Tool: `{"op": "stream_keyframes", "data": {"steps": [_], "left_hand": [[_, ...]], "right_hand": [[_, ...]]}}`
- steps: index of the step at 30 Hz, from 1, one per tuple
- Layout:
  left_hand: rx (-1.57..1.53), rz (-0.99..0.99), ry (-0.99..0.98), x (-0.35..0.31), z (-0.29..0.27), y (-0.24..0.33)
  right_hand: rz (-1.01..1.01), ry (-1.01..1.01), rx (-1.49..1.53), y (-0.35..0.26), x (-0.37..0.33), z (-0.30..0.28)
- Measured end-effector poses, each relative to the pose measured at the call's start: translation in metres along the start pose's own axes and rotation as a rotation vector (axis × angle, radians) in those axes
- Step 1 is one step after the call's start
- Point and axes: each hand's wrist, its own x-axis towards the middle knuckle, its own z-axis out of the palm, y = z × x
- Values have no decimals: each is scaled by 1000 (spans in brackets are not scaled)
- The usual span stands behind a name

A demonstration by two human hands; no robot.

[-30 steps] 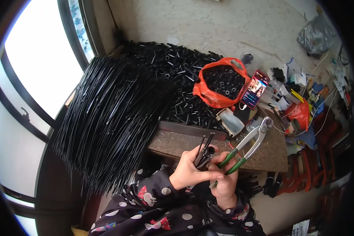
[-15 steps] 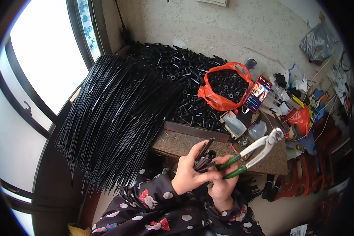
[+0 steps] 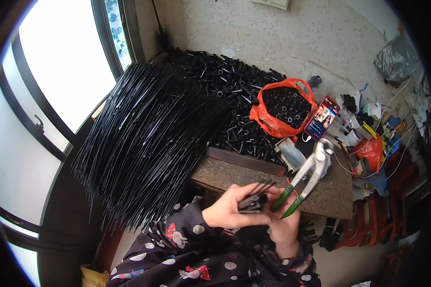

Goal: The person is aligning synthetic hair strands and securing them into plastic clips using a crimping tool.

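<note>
My left hand [image 3: 221,210] is closed around a bunch of short, thin black rods [image 3: 254,203], whose ends stick out past the fingers; motion blurs them somewhat. Right beside it, my right hand [image 3: 285,233] grips metal pincers [image 3: 319,160] by their green handles. The silver jaws point up and away to the right, over the bench. Both hands are held close together in front of my body, near the bench's front edge. The right fingers are partly hidden behind the left hand and the rods.
Long thin black rods [image 3: 143,134] fan out in a big heap at the left. Small black parts [image 3: 230,81] are piled behind a brown ledge [image 3: 246,161] on the bench [image 3: 225,177]. A red plastic bag [image 3: 268,122] holds black rings. Beside it stand a phone [image 3: 322,118] and mixed clutter.
The scene has shifted a little right and down in view. My right hand and the pincers have turned slightly, the jaws now pointing more upward. The rod bunch remains in my left hand.
</note>
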Motion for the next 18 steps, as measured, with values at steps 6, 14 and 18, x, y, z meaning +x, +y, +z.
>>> {"op": "stream_keyframes", "data": {"steps": [6,14,18], "left_hand": [[-359,38,259,-6,-42,-4],[21,-117,233,-9,-29,16],[39,-28,285,-9,-21,13]], "right_hand": [[537,-394,-386,-17,-32,-44],[532,-601,13,-12,-30,-27],[859,-746,161,-18,-21,-45]]}}
